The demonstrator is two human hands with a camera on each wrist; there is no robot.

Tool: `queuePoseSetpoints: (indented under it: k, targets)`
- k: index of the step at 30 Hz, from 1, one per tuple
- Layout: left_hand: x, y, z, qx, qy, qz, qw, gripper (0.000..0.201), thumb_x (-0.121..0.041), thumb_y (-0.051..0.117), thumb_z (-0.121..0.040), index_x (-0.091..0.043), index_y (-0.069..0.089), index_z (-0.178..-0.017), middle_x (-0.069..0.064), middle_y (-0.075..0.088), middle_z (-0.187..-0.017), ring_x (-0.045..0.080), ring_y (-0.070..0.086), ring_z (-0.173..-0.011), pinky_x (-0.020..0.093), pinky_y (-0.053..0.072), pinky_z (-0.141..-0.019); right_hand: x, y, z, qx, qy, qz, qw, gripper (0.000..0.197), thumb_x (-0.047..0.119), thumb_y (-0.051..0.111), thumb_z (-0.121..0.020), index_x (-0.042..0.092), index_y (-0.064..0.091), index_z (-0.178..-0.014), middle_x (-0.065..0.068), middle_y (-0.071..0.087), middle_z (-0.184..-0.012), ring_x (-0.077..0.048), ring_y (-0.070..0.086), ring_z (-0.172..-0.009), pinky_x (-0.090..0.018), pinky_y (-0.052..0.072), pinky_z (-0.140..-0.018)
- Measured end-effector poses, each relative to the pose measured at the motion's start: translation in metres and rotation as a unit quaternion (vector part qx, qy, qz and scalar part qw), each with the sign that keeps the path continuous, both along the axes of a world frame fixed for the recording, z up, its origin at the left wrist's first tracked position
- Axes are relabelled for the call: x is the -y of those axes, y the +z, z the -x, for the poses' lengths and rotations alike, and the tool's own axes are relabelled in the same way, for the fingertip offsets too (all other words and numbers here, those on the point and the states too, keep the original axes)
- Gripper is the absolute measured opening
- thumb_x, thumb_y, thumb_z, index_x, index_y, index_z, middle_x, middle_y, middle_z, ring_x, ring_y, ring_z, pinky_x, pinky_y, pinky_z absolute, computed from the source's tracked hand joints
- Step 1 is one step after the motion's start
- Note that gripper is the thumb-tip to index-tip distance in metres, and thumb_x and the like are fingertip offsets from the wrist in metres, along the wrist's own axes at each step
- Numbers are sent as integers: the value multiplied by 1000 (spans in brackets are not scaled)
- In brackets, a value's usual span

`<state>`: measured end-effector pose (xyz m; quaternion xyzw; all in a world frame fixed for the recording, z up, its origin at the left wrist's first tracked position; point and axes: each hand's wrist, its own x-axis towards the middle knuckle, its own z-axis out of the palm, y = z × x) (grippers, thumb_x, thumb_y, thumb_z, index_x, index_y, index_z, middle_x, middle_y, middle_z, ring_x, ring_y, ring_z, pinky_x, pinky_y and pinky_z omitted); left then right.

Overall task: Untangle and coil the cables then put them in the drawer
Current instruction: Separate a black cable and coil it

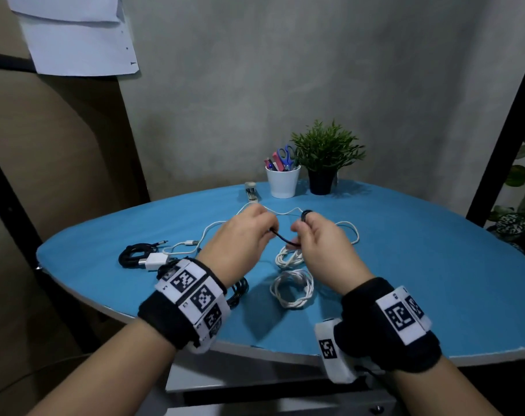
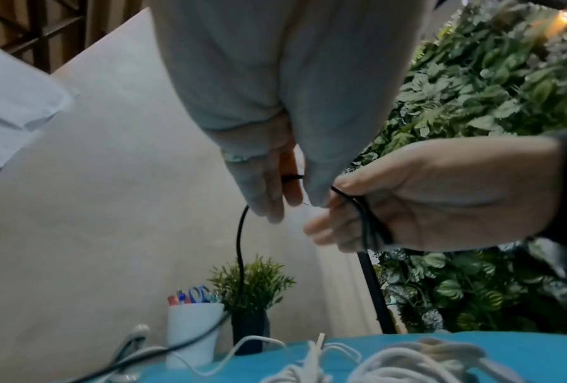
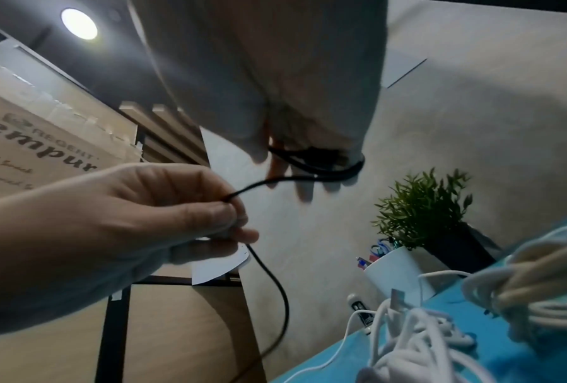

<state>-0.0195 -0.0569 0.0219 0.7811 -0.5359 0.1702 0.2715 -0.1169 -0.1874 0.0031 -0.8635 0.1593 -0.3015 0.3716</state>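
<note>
Grey wall behind, round blue table [image 1: 405,265] up front with two white coils [image 1: 291,288] done, a loose white cable [image 1: 349,228] and a black bundle [image 1: 135,255] waiting. Coiling step looked well underway: right hand [image 1: 318,244] had the black cable [image 1: 280,237] looped around its fingers [image 3: 303,186], left hand [image 1: 240,238] pinched the free run just beside it. Next it'd need feeding slack onto those loops. Cardboard box [image 3: 39,134] lettering read something like "tempur", cut off. Drawer wasn't clearly in view.
</note>
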Motion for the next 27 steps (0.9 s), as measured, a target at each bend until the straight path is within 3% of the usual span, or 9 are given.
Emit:
queuePoseSetpoints:
  k: [4, 7, 10, 13, 18, 20, 22, 25, 27]
  targets:
    - [0, 14, -14, -2, 33, 21, 999, 11, -15, 55, -91, -11, 63, -98, 4, 54, -108, 24, 55, -88, 35, 42, -80, -7, 9, 8, -100, 12, 62, 993, 37, 36, 38, -98, 8, 60, -90, -9, 64, -82, -29, 58, -85, -37, 45, -75]
    - [1, 19, -24, -12, 36, 41, 998, 12, -14, 55, -91, -11, 64, -97, 5, 57, -106, 23, 55, -92, 36, 44, -84, -10, 11, 14, -135, 75, 37, 987, 42, 46, 47, -93, 14, 61, -70, 1, 56, -59, -14, 53, -57, -31, 42, -61]
    - [3, 18, -28, -58, 28, 45, 997, 16, -15, 53, -92, -12, 64, -103, 5, 61, -103, 22, 55, -93, 31, 42, -85, -12, 12, 16, -46, 150, -121, 980, 44, 40, 46, -95, 18, 59, -59, 3, 41, -48, -15, 35, -45, -31, 33, -53]
    - [6, 9, -24, -124, 17, 28, 992, 16, -16, 54, -92, -16, 60, -108, -1, 63, -97, 15, 52, -80, 22, 37, -72, -13, 25, 16, 77, 196, -294, 932, 44, 30, 39, -99, 12, 53, -62, 6, 28, -40, -11, 21, -41, -25, 24, -48]
    - [11, -8, -11, -246, -35, -1, 969, 19, -2, 49, -91, -20, 53, -86, 1, 63, -84, 12, 67, -76, 33, 54, -71, -15, 43, 21, 190, 195, -396, 877, 39, 27, 34, -101, 8, 50, -71, 1, 36, -42, -14, 28, -42, -30, 29, -52]
    - [10, -12, -6, -270, -44, -24, 961, 26, 0, 47, -90, -23, 53, -80, 1, 62, -81, 14, 69, -72, 35, 57, -70, -15, 44, 22, 235, 194, -430, 850, 36, 26, 33, -102, 9, 52, -76, -5, 60, -58, -15, 50, -50, -25, 40, -53]
    - [8, -14, -3, -251, -40, -62, 965, 20, -6, 49, -91, -22, 55, -81, -1, 63, -77, 14, 68, -69, 35, 57, -70, -14, 45, 19, 283, 216, -463, 811, 37, 24, 31, -102, 9, 56, -79, -12, 70, -91, -21, 68, -77, -25, 51, -65]
    - [3, -15, -5, -190, -23, -109, 976, 11, -16, 50, -92, -20, 60, -91, -1, 67, -85, 15, 66, -77, 33, 54, -75, -10, 45, 14, 341, 194, -490, 778, 34, 19, 33, -102, 6, 59, -83, -14, 64, -114, -25, 62, -110, -34, 51, -92]
    - [-1, -14, -6, -142, -23, -107, 984, 10, -18, 52, -92, -18, 62, -96, 0, 66, -94, 17, 61, -85, 29, 49, -80, -7, 44, 11, 362, 161, -485, 780, 28, 18, 36, -101, 8, 57, -87, -5, 65, -107, -17, 61, -109, -32, 47, -96]
